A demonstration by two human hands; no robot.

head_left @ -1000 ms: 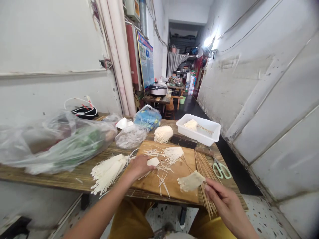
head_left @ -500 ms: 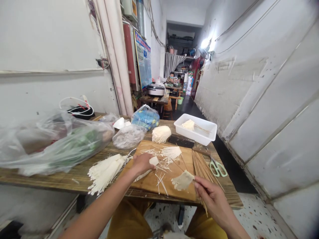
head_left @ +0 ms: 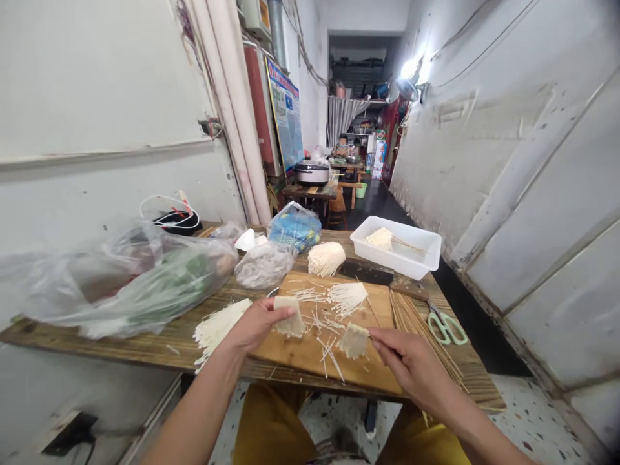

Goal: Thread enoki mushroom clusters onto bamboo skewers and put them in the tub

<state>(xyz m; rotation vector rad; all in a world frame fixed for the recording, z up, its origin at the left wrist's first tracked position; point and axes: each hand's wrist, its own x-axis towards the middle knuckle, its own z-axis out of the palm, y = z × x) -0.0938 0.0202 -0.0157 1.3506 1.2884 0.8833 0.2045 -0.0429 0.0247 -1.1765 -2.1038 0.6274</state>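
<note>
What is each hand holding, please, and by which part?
The left hand grips an enoki clump by its upper edge; the right hand pinches a bamboo skewer by its end, another clump at its tip.

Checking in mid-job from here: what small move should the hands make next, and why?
Probably bring the enoki clump in the left hand across to the bamboo skewer in the right hand: that skewer seems to carry a flat enoki bunch, and the clump is held ready beside it.
</note>
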